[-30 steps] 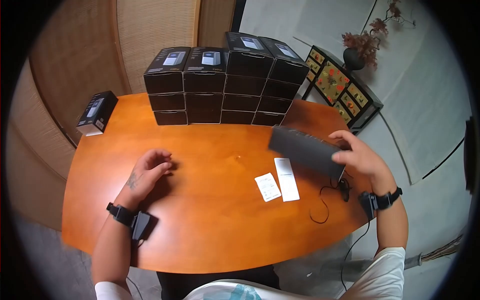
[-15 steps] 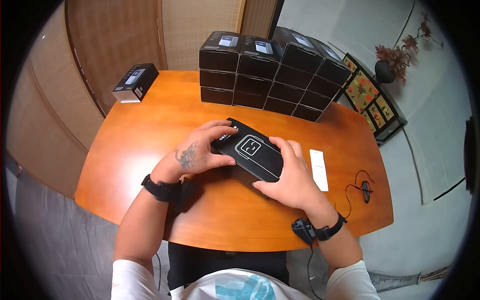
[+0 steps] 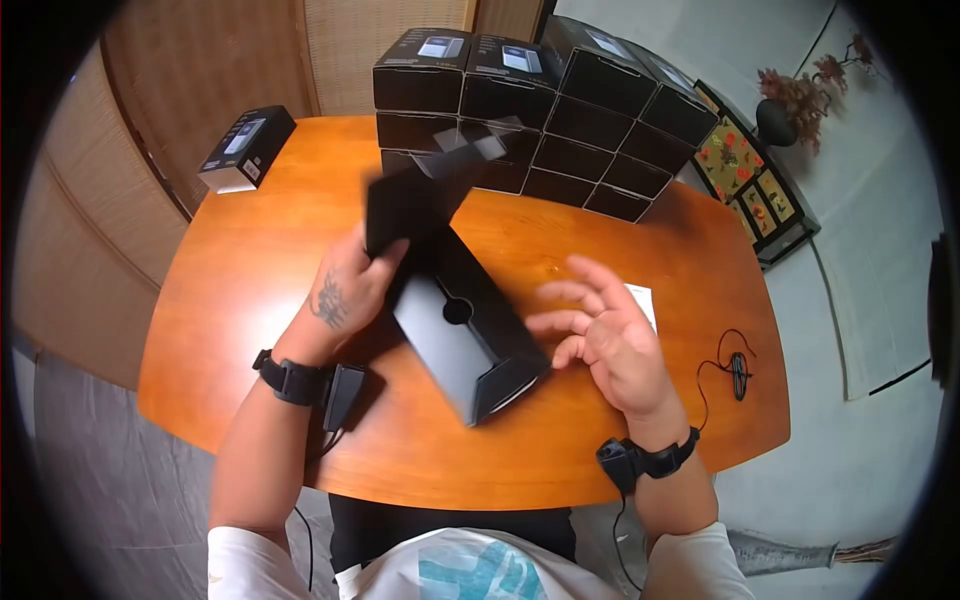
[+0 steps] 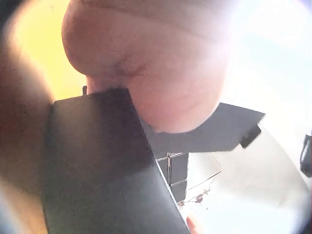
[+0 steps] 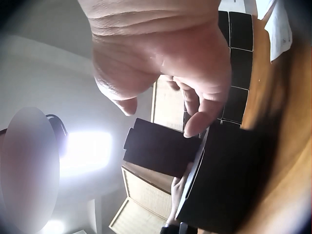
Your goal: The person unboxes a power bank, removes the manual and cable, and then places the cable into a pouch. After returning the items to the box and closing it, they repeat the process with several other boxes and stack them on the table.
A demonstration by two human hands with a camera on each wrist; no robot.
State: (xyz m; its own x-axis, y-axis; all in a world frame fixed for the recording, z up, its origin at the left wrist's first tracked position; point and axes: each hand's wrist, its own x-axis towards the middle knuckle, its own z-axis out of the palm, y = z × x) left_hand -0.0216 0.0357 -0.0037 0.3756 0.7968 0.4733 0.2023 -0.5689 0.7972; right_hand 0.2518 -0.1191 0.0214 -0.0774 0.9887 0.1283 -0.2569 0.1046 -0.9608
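In the head view, my left hand (image 3: pixel 345 290) pinches a dark, motion-blurred panel (image 3: pixel 405 205), raised at an angle over the table. A clear-looking piece (image 3: pixel 490 145) shows at its upper end. Below it lies a black box (image 3: pixel 485 300), with a round cutout and a grey surface facing up. My right hand (image 3: pixel 620 350) is held to the box's right, palm up, fingers spread and holding nothing. The left wrist view shows my left hand (image 4: pixel 151 58) over the dark panel (image 4: pixel 97 161). In the right wrist view, my right hand (image 5: pixel 161 58) is above the black box (image 5: pixel 224 175).
Stacked black boxes (image 3: pixel 510 100) stand at the table's back. One more box (image 3: pixel 247 150) lies at the back left. A white paper (image 3: pixel 642 303) is partly behind my right hand, and a coiled black cable (image 3: pixel 739 377) lies at the right.
The black box, closed and held by both hands before, now lies uncovered. My left hand has raised a dark panel up and left; my right hand has let go and moved right.
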